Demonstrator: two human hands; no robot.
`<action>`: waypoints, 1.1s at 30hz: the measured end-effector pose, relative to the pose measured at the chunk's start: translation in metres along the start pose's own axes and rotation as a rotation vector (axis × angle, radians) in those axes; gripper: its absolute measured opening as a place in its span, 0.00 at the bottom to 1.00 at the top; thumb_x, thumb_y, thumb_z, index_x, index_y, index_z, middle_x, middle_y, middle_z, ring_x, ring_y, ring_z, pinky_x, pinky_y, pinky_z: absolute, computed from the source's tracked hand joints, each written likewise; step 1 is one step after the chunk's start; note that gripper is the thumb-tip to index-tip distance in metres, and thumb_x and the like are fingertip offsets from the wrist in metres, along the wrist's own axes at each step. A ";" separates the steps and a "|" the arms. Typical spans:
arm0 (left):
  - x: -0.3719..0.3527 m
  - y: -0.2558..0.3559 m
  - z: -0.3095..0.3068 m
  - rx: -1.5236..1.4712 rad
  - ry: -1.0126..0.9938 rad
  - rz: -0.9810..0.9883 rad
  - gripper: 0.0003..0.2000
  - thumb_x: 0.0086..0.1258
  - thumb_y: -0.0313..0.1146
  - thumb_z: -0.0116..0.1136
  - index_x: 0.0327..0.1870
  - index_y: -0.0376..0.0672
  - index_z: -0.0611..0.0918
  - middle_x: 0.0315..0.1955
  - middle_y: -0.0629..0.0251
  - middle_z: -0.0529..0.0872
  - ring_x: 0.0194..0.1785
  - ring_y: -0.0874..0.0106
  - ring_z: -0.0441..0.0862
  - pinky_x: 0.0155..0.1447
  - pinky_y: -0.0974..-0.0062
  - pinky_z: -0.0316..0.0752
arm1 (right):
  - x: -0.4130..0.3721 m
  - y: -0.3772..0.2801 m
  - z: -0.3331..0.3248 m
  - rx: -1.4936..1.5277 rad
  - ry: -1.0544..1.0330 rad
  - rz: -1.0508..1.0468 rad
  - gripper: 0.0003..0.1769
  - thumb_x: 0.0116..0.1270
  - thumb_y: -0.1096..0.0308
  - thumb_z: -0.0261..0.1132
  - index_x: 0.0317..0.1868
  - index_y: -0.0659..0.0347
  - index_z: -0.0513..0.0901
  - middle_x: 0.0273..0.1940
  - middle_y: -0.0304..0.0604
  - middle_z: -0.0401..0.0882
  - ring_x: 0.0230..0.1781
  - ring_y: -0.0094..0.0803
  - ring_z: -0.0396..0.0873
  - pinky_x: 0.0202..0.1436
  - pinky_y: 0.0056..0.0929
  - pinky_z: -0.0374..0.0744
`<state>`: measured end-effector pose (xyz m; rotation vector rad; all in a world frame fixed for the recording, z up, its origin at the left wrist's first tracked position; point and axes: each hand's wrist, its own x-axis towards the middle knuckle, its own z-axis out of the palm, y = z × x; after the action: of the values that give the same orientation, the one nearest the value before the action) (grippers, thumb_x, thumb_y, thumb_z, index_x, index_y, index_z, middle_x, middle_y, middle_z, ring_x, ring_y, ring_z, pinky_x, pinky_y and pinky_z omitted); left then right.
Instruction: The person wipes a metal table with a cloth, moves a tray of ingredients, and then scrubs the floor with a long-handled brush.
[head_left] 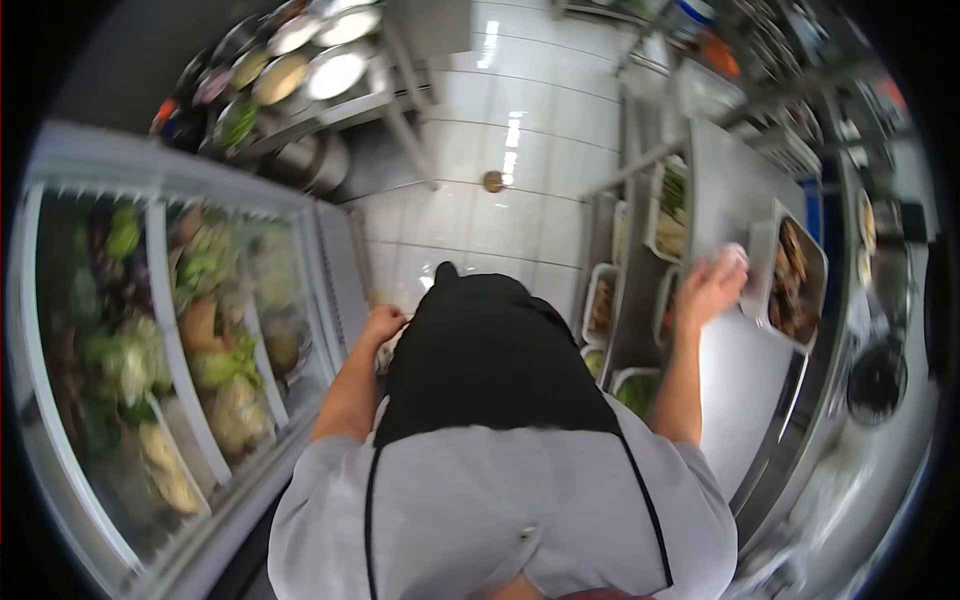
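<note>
My right hand [712,287] reaches out over the steel counter [735,375], its fingers spread beside the near-left side of a white tub [762,250] that holds dark brown food [790,280]. A small pale patch shows at its fingertips, too blurred to name. On the other side, my left hand [385,322] is at the left edge of my black apron [490,350], fingers curled in. Something pale shows just below those fingers, and I cannot make out whether they hold it.
At the left stands a glass-fronted fridge [165,350] with vegetables on its racks. Food containers [601,305] line a shelf below the counter. Further off are a table with bowls [335,75] and a small round brown object [493,181] on the tiled floor.
</note>
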<state>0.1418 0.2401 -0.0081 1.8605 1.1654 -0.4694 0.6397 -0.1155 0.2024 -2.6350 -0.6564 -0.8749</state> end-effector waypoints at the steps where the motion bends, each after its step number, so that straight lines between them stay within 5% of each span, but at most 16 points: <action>1: -0.005 0.002 -0.001 -0.021 -0.005 -0.027 0.12 0.53 0.37 0.64 0.31 0.37 0.87 0.25 0.55 0.87 0.31 0.66 0.85 0.39 0.66 0.78 | -0.001 -0.004 -0.002 -0.116 -0.021 -0.048 0.27 0.67 0.59 0.62 0.66 0.50 0.71 0.68 0.56 0.63 0.69 0.57 0.60 0.68 0.56 0.59; 5: -0.016 0.009 -0.006 -0.076 -0.025 -0.083 0.14 0.51 0.42 0.67 0.29 0.40 0.87 0.25 0.56 0.87 0.32 0.65 0.85 0.39 0.66 0.78 | 0.001 -0.022 -0.012 -0.223 -0.035 -0.131 0.25 0.65 0.64 0.63 0.63 0.52 0.73 0.65 0.53 0.66 0.68 0.53 0.62 0.67 0.55 0.60; 8: -0.014 0.009 -0.009 -0.044 -0.008 -0.100 0.15 0.52 0.46 0.67 0.27 0.41 0.87 0.26 0.57 0.87 0.32 0.64 0.85 0.40 0.66 0.78 | 0.001 -0.045 -0.019 -0.063 -0.017 -0.279 0.20 0.65 0.69 0.63 0.58 0.55 0.77 0.62 0.54 0.69 0.66 0.53 0.64 0.66 0.52 0.62; 11: -0.019 0.016 -0.011 -0.101 0.028 -0.127 0.17 0.56 0.49 0.65 0.25 0.41 0.87 0.25 0.57 0.87 0.31 0.64 0.85 0.41 0.66 0.78 | -0.016 -0.079 -0.009 0.333 -0.227 -0.295 0.15 0.64 0.72 0.62 0.52 0.59 0.80 0.59 0.55 0.71 0.62 0.53 0.67 0.65 0.47 0.66; 15: -0.046 0.051 -0.025 -0.146 0.058 -0.197 0.18 0.64 0.46 0.60 0.24 0.37 0.85 0.19 0.63 0.85 0.25 0.72 0.81 0.35 0.71 0.75 | -0.067 -0.120 0.023 0.605 -0.392 -0.298 0.04 0.66 0.71 0.60 0.38 0.60 0.80 0.43 0.48 0.79 0.49 0.45 0.75 0.54 0.42 0.70; 22: -0.056 0.028 -0.004 -0.327 0.165 -0.084 0.12 0.64 0.37 0.59 0.30 0.36 0.85 0.22 0.64 0.84 0.27 0.74 0.80 0.36 0.72 0.75 | -0.113 -0.163 0.055 0.776 -0.766 -0.332 0.13 0.70 0.63 0.57 0.29 0.61 0.79 0.29 0.52 0.80 0.34 0.52 0.77 0.45 0.46 0.71; 26: -0.056 0.006 -0.001 -0.322 0.175 -0.200 0.04 0.60 0.24 0.57 0.33 0.34 0.82 0.21 0.63 0.81 0.25 0.74 0.79 0.31 0.73 0.74 | -0.107 -0.184 0.069 0.755 -0.912 -0.327 0.21 0.71 0.57 0.55 0.24 0.63 0.78 0.23 0.55 0.78 0.27 0.55 0.77 0.38 0.50 0.73; 33: -0.001 -0.014 -0.033 -0.378 0.058 -0.246 0.07 0.61 0.24 0.54 0.36 0.35 0.84 0.21 0.59 0.83 0.21 0.70 0.82 0.27 0.70 0.76 | -0.081 -0.206 0.082 0.575 -1.261 -0.222 0.36 0.72 0.41 0.48 0.21 0.66 0.80 0.21 0.56 0.78 0.25 0.56 0.78 0.35 0.49 0.74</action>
<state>0.1252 0.2693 0.0036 1.4224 1.4224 -0.3044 0.5180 0.0668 0.1147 -2.2862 -1.2125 0.9674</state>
